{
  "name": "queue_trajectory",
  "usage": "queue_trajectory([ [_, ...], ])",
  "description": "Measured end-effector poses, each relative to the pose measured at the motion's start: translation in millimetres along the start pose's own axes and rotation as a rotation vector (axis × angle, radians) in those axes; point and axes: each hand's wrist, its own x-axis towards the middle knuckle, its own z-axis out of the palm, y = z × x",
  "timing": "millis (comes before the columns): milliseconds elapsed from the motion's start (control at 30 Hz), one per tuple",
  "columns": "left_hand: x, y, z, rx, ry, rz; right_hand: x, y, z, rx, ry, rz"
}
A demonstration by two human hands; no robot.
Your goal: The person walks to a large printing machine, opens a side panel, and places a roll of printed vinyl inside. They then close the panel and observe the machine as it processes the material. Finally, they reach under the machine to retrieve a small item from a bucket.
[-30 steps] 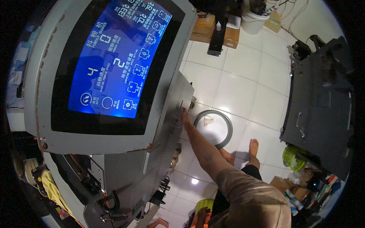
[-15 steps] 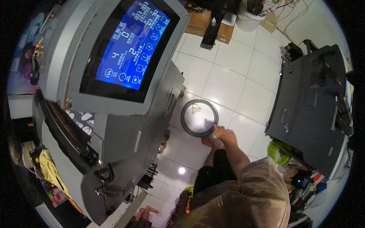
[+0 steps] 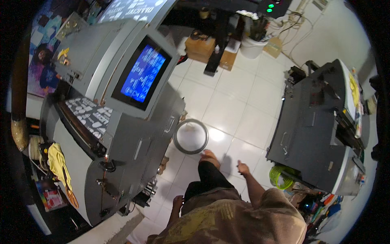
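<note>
My right hand (image 3: 243, 167) hangs in the air over the tiles, to the right of my bare foot (image 3: 209, 155). Its fingers look loosely apart, and I see nothing in them. My left hand (image 3: 178, 201) is low beside my dark shorts, small and partly shaded; how its fingers lie is unclear. In front of my foot, by the grey machine's base, a round thing with a grey rim (image 3: 176, 140) and a pale middle rests on the floor. Both hands are apart from it. Whether it is a shallow tub or a ring I cannot tell.
A large grey machine (image 3: 136, 156) with a lit blue screen (image 3: 145, 73) stands at my left. To the right is a dark grey cabinet-like machine (image 3: 310, 122), a green plastic basket (image 3: 280, 177) beside it. Cardboard boxes (image 3: 200, 49) and a white bucket (image 3: 252, 49) stand ahead.
My right hand, at the round thing's rim before, has come away from it. My left hand has come into view. The view has shifted, so the machine and round thing look smaller.
</note>
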Motion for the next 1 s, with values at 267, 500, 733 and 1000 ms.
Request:
queue_trajectory([
  [267,-13,109,37,0.007,-0.15,0.097,-34,-99,-4,0.332,-0.255,-0.244],
  [500,-13,153,77,0.178,-0.247,-0.003,34,-18,-46,0.024,0.111,-0.437],
  [733,-47,292,192,0.34,-0.021,0.079,26,38,-159,0.067,0.117,0.001],
  [1000,-254,557,453,0.566,-0.179,1.129,46,-65,-295,1.087,-0.122,-0.079],
])
